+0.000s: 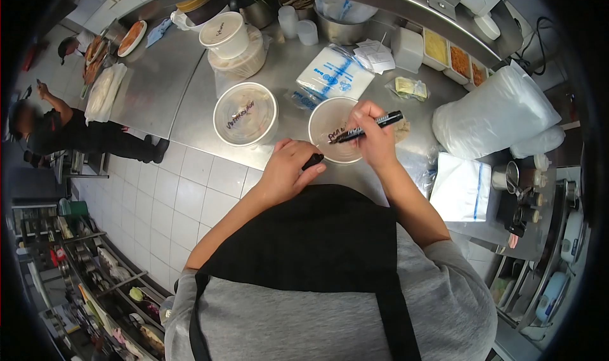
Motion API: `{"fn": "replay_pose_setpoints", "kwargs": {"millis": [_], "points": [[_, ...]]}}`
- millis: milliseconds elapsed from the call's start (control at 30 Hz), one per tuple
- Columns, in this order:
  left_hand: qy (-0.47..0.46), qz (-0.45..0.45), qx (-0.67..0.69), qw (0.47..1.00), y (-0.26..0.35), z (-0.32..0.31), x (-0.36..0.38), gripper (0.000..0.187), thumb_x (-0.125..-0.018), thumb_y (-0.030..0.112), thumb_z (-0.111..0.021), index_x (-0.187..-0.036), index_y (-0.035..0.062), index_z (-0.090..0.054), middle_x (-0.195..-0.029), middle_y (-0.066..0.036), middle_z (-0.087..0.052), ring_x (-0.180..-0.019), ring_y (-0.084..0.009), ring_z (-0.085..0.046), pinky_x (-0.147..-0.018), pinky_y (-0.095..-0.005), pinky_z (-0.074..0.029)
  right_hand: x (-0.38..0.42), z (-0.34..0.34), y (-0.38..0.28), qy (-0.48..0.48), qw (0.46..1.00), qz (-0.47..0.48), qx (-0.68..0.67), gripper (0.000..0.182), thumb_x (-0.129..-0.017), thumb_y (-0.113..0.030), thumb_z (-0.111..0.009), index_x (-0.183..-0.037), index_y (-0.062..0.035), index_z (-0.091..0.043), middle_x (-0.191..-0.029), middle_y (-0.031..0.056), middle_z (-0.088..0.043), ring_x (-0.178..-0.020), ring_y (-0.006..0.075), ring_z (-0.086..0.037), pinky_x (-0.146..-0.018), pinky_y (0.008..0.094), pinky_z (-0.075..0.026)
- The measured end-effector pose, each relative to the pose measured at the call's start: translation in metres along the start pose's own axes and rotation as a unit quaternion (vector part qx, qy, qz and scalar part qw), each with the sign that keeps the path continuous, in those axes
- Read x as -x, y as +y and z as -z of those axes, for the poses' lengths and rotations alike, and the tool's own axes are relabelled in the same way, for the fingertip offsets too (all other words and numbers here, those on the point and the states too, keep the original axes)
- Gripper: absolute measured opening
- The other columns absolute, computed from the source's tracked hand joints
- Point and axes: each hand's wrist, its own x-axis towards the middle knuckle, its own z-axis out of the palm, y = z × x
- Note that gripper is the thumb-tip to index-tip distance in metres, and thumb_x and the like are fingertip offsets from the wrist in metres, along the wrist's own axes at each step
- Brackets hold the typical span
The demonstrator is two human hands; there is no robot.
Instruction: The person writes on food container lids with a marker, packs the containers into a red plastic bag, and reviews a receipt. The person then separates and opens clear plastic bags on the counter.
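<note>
- Two hands work at the near edge of the stainless steel table (190, 88): the left hand (288, 167) is curled shut round a small black marker cap (313, 162), resting just beside the near rim of the container being labelled.
- The right hand (374, 136) is clamped on a black marker pen (368, 127), its tip down on the round white plastic lid (336, 129) of that container, which sits on the table straight in front of the person.
- Dark handwriting already runs across part of this lid; the words are too small to read, and with the tip on the lid the label looks partway written.
- Just to the left stands a second round white lidded container (245, 114) with a full line of writing on its lid, so that one appears done.
- Farther back, a stack of white tubs (231, 44) carries writing on the top lid as well, which suggests most of the labelling is finished.
- Beyond the lid in hand lies a clear bag of white and blue packets (335, 74), and a large white plastic bag (491, 117) sits to the right.
- Far left, another person in dark clothes (70, 132) stands on the tiled floor, well apart.
</note>
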Motion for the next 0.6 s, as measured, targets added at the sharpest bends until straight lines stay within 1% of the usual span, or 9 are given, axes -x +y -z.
{"fn": "replay_pose_setpoints", "kwargs": {"millis": [100, 200, 233, 333, 367, 400, 467, 500, 600], "points": [[-0.004, 0.005, -0.003, 1.0, 0.0, -0.003, -0.003, 0.025, -0.084, 0.026, -0.064, -0.098, 0.0062, -0.058, -0.087, -0.01, -0.062, -0.086, -0.0281, -0.058, -0.084, -0.0393, -0.037, 0.014, -0.016, -0.016, -0.034, 0.997, 0.01, -0.063, 0.02, -0.088, -0.013, -0.056, -0.071, -0.0049, -0.049, -0.065, 0.0023, -0.052, -0.049, 0.0067, -0.047, -0.044, 0.0217, -0.037], [-0.027, 0.012, -0.007, 1.0, 0.01, -0.005, -0.009, 0.022, -0.084, 0.026, -0.064, -0.093, 0.0061, -0.059, -0.082, -0.009, -0.061, -0.08, -0.0279, -0.057, -0.083, -0.0386, -0.036, 0.024, -0.017, -0.012, -0.03, 0.999, 0.0, 0.02, 0.018, -0.088, -0.011, -0.057, -0.072, -0.0052, -0.049, -0.065, 0.0011, -0.05, -0.049, 0.0062, -0.046, -0.046, 0.0214, -0.037], [-0.022, 0.0, -0.009, 1.0, 0.015, -0.009, -0.012, 0.022, -0.084, 0.027, -0.064, -0.091, 0.0062, -0.059, -0.08, -0.009, -0.061, -0.078, -0.0281, -0.057, -0.082, -0.0384, -0.036, 0.03, -0.017, -0.006, -0.077, 0.997, -0.003, 0.029, 0.013, -0.086, -0.009, -0.059, -0.078, -0.0056, -0.05, -0.071, -0.0001, -0.05, -0.054, 0.0053, -0.047, -0.047, 0.0209, -0.038], [-0.046, -0.02, -0.028, 0.998, 0.013, -0.012, -0.016, 0.028, -0.084, 0.033, -0.064, -0.087, 0.0067, -0.058, -0.072, -0.009, -0.059, -0.073, -0.0293, -0.058, -0.08, -0.0395, -0.038, 0.036, -0.013, -0.015, -0.086, 0.982, 0.103, 0.13, 0.011, -0.083, -0.007, -0.062, -0.086, -0.0063, -0.051, -0.079, -0.0008, -0.051, -0.062, 0.0055, -0.05, -0.052, 0.0208, -0.04], [-0.074, -0.018, -0.048, 0.996, 0.016, -0.003, -0.019, 0.029, -0.084, 0.035, -0.064, -0.085, 0.0068, -0.058, -0.07, -0.009, -0.058, -0.071, -0.0293, -0.058, -0.079, -0.0397, -0.039, 0.046, -0.005, -0.037, -0.07, 0.997, -0.007, 0.017, 0.022, -0.079, -0.003, -0.067, -0.094, -0.0067, -0.052, -0.084, -0.001, -0.052, -0.071, 0.0066, -0.051, -0.059, 0.0209, -0.041], [-0.102, -0.016, -0.068, 0.992, 0.02, 0.005, -0.022, 0.03, -0.084, 0.036, -0.064, -0.083, 0.0069, -0.058, -0.069, -0.009, -0.058, -0.069, -0.0294, -0.058, -0.078, -0.04, -0.04, 0.051, 0.008, -0.052, -0.073, 0.996, -0.034, 0.024, 0.023, -0.077, -0.002, -0.069, -0.093, -0.0068, -0.052, -0.084, -0.0007, -0.052, -0.072, 0.007, -0.051, -0.06, 0.0211, -0.041], [-0.109, -0.083, -0.063, 0.989, 0.029, 0.022, -0.029, 0.032, -0.082, 0.039, -0.063, -0.075, 0.0082, -0.058, -0.065, -0.008, -0.057, -0.066, -0.0281, -0.058, -0.075, -0.039, -0.042, 0.057, 0.029, -0.076, -0.078, 0.992, -0.088, 0.04, 0.027, -0.074, -0.001, -0.073, -0.092, -0.0069, -0.054, -0.084, -0.0002, -0.053, -0.073, 0.0079, -0.051, -0.063, 0.0216, -0.041], [-0.112, -0.115, -0.061, 0.985, 0.035, 0.029, -0.033, 0.033, -0.082, 0.04, -0.063, -0.072, 0.0088, -0.058, -0.063, -0.008, -0.057, -0.065, -0.0275, -0.058, -0.074, -0.0385, -0.042, 0.063, 0.024, -0.086, -0.094, 0.99, -0.06, 0.09, 0.026, -0.073, -0.001, -0.074, -0.089, -0.0067, -0.055, -0.083, 0.0004, -0.053, -0.073, 0.0082, -0.051, -0.063, 0.0218, -0.041], [-0.027, -0.222, -0.015, 0.975, 0.064, 0.028, -0.045, 0.034, -0.08, 0.04, -0.065, -0.065, 0.0098, -0.057, -0.061, -0.006, -0.055, -0.063, -0.0262, -0.057, -0.072, -0.0371, -0.043, 0.087, 0.01, -0.101, -0.122, 0.968, 0.034, 0.215, 0.024, -0.071, -0.001, -0.077, -0.081, -0.006, -0.056, -0.083, 0.0023, -0.053, -0.073, 0.0095, -0.051, -0.063, 0.0224, -0.042]]}}
